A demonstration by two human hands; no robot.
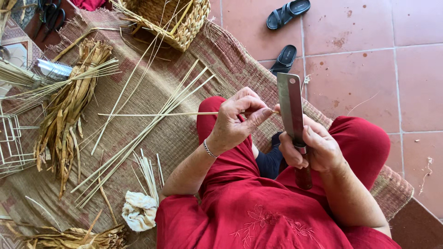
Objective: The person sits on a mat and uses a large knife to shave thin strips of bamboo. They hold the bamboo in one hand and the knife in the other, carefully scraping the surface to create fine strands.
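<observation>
Your left hand [237, 117] is pinching a thin pale reed strip [157, 114] that is lying level across the woven mat [184, 133]. Your right hand [311, 147] is gripping a cleaver [290, 108] by its wooden handle, blade upright, touching the strip's end. Loose strips [138, 133], a dried leaf bundle [69, 106] and a basket [180, 20] are lying nearby.

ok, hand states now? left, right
Left hand: closed, pinching a thin reed strip.
Right hand: closed around the cleaver handle, blade against the strip's end.
</observation>
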